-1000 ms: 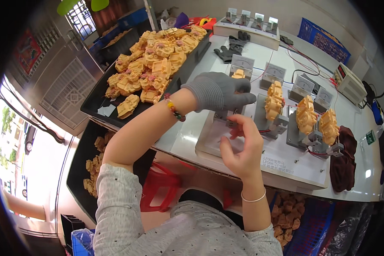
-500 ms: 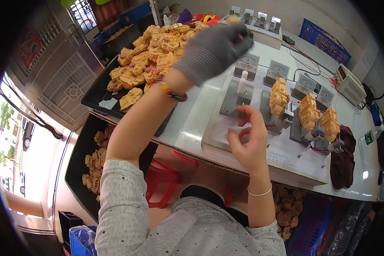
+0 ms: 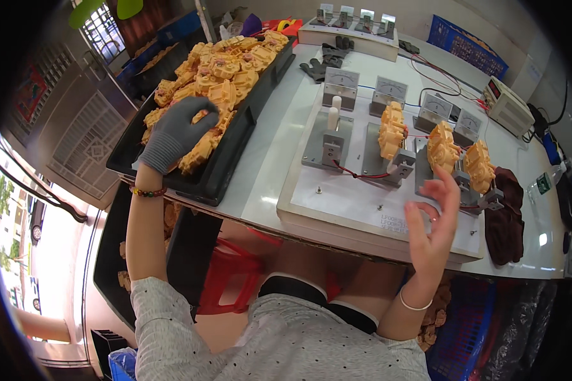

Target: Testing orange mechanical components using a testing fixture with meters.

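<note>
A black tray [image 3: 240,143] at the left edge of the white table [image 3: 260,166] holds heaped yellow parts [image 3: 225,73], and the gloved left hand [image 3: 183,127] curls over them, whether gripping one I cannot tell. The bare right hand [image 3: 435,219], empty with fingers loosely bent, is above the front edge of a white board [image 3: 299,198] bearing three more. A blue basket [image 3: 467,47] stands near the table's back edge, below a pale wall [image 3: 419,9].

Heaped yellow parts [image 3: 225,71]: jumbled, overlapping, left, in black tray [image 3: 240,147]
Mounted yellow parts [image 3: 442,146]: three, upright, in a row, right
</note>
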### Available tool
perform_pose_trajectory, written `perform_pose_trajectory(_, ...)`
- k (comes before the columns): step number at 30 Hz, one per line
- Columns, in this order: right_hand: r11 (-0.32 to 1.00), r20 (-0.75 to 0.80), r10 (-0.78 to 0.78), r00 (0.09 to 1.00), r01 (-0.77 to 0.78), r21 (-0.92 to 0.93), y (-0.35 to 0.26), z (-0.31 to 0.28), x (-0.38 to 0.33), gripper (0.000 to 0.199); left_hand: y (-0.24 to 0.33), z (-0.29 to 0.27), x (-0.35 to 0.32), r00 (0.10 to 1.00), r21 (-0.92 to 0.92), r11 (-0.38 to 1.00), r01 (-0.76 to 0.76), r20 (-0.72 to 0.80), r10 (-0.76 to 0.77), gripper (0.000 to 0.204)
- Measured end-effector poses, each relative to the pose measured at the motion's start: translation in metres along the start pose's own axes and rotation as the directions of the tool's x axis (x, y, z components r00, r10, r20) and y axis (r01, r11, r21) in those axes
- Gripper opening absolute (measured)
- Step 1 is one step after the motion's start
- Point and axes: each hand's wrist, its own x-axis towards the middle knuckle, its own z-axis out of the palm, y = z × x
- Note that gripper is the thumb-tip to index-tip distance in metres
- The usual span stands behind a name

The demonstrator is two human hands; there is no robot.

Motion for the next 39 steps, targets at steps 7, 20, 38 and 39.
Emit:
perform_pose_trajectory(7, 0.976, 0.085, 0.021, 0.996, -0.039, 0.214, 0.020, 0.034, 0.007, 0.042, 0.182, 0.071, 0.047, 0.803, -0.196, 0.830, -0.522, 0.215, 0.555, 0.044)
perform_pose_trajectory(20, 0.968, 0.036, -0.093, 0.995, 0.098, -0.230, 0.006, 0.011, -0.005, 0.057, 0.120, -0.002, 0.062, 0.925, -0.427, 0.822, -0.378, -0.148, 0.349, 0.031)
perform_pose_trajectory(38, 0.991, -0.078, 0.103, 0.992, -0.096, 0.090, 0.041, -0.051, 0.010, 0.051, 0.193, 0.038, 0.060, 0.846, -0.163, 0.850, -0.501, 0.115, 0.521, 0.045)
perform_pose_trajectory(39, 0.987, -0.041, 0.091, 0.995, -0.085, 0.140, 0.040, -0.045, 0.010, 0.049, 0.220, 0.042, 0.061, 0.808, -0.187, 0.840, -0.510, 0.232, 0.542, 0.052)
